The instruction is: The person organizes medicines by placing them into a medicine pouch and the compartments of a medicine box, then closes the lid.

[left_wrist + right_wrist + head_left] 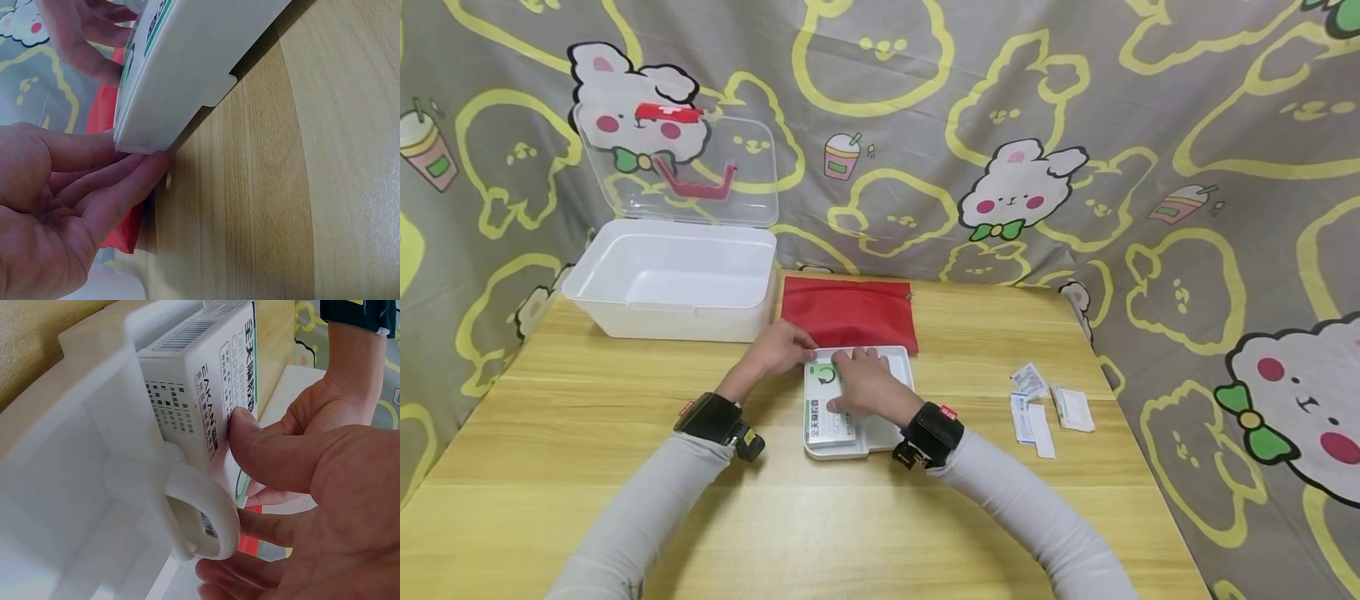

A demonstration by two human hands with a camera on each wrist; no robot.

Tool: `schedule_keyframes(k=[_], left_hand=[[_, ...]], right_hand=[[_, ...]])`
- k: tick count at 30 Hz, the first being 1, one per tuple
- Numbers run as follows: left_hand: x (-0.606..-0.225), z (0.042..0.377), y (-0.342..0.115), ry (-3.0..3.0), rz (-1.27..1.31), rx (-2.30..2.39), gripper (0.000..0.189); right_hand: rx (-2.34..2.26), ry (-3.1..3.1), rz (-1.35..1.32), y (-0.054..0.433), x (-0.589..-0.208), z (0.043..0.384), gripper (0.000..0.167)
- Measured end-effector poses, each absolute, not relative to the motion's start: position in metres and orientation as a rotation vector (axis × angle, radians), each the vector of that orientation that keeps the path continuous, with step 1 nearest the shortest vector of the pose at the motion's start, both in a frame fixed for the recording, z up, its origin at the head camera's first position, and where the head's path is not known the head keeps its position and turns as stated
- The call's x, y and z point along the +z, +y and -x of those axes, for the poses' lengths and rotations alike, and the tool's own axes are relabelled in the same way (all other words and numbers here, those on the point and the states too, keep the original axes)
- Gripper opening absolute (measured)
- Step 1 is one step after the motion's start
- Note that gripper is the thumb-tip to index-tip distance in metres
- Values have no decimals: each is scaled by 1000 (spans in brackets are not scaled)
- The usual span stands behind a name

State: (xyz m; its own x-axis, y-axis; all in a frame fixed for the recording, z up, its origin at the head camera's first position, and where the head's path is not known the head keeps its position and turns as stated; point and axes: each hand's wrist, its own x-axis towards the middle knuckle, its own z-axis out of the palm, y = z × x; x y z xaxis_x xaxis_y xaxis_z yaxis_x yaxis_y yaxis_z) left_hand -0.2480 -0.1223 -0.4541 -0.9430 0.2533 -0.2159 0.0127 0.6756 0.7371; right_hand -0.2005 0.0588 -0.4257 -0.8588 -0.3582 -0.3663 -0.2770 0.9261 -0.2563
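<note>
A white tray [837, 453] with a low rim lies on the table in front of me. In its left half sits a white and green medicine box [829, 419], its printed face up. My left hand [777, 347] pinches the tray's far left corner, thumb above and fingers below the edge in the left wrist view. Over the tray, my right hand [876, 390] rests its thumb on the box's printed face. Its other fingers extend near the tray's white loop handle [219, 515], which stands on the divider beside the box.
Behind the tray lies a red zip pouch [850, 310]. A white storage box [688, 322] stands back left, its clear lid [700, 212] raised. Small flat packets [1075, 409] and a white strip [1041, 432] lie at the right. A patterned curtain [910, 133] hangs behind the table.
</note>
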Motion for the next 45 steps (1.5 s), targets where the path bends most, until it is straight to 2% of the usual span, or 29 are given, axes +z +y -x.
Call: schedule_keyframes(k=[45], left_hand=[[-459, 249, -123, 2581, -198, 1149, 21]], right_hand=[[-326, 2680, 533, 68, -433, 202, 76]])
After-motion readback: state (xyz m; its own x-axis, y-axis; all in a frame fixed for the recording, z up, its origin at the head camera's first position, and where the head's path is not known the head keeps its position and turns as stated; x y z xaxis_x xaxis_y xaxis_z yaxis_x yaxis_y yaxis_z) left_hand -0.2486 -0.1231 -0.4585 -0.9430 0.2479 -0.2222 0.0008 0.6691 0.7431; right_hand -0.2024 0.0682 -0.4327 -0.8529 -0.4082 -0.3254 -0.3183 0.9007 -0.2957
